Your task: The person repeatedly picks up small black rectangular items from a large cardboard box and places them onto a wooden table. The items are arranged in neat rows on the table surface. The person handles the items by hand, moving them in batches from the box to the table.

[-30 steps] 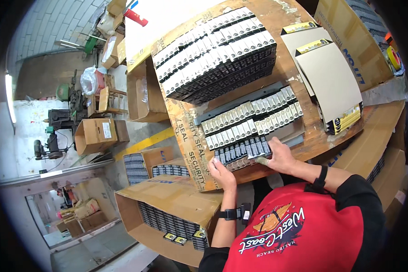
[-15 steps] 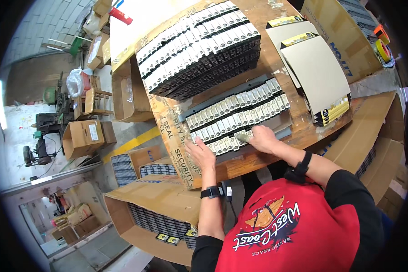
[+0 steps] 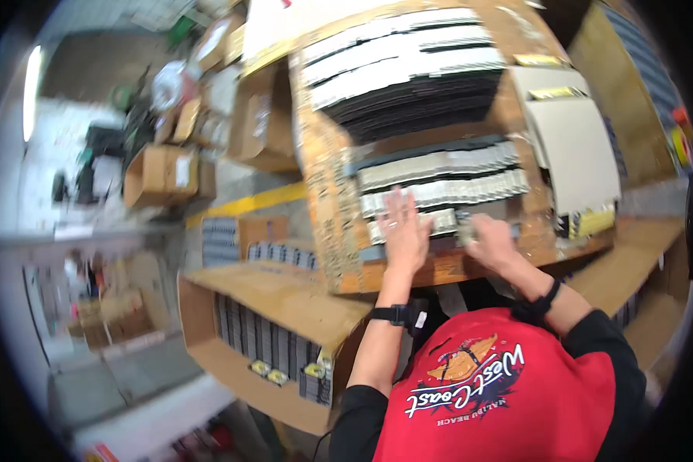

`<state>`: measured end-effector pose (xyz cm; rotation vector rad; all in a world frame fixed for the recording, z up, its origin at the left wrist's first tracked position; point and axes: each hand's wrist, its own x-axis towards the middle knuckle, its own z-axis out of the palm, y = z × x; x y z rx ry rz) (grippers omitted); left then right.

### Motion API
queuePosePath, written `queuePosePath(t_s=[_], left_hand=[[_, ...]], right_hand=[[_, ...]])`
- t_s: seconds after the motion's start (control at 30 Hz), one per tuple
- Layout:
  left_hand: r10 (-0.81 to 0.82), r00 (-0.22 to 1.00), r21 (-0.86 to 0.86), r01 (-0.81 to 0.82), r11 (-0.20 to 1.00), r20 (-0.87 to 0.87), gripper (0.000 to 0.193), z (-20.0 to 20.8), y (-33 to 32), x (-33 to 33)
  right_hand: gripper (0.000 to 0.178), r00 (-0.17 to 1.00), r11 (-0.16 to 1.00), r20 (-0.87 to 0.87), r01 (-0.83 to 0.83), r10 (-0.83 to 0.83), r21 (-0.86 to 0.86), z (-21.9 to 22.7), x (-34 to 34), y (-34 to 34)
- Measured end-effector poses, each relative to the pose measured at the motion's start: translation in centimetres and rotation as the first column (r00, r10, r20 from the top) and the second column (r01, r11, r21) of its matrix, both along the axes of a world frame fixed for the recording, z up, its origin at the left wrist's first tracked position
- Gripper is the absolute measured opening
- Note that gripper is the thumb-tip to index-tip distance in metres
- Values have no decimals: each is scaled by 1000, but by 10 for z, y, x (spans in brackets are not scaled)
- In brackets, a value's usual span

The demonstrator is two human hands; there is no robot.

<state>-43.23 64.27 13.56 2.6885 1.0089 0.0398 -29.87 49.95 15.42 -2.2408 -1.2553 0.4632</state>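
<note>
My left hand lies with outstretched fingers over the near rows of small white-faced packs. These packs stand in close rows on a grey tray at the front of the wooden table. My right hand is closed around a small grey-green piece, blurred by motion, at the right end of the shortest, nearest row. I cannot make out what kind of piece it is. Behind the tray rises a tall block of stacked packs with white tops and black sides.
To the right on the table lie flat grey-beige cartons with yellow ends. An open cardboard box filled with packs stands at the left front. More cardboard boxes flank the right side, and another box stands beyond the left edge.
The view has shifted, and the scene sits further right and is blurred. My left hand has moved from beside the rows onto them. My right hand stays closed on the grey-green piece.
</note>
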Motion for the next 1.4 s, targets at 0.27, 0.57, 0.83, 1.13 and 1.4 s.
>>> queuePosePath(t_s=[0.27,0.57,0.83,1.13,1.4], left_hand=[[512,663,-810,264,523,546,64,134,-32,-74],[804,368,-883,136,450,467,53,179,-9,-309],[490,871,-621,-406,671,-39,32,25,-14,-474],[544,833,-424,-531,734,-102,30,20,17,-385],[421,786,-389,-250,887,454,39,198,6,-181]], right_hand=[[39,890,762,154,-448,429,467,123,-55,18],[60,516,424,173,-819,839,388,162,-192,71],[25,671,669,110,-741,733,60,120,-156,33],[14,847,836,191,-526,497,157,103,-108,-53],[24,911,922,259,238,-321,307,172,44,-280]])
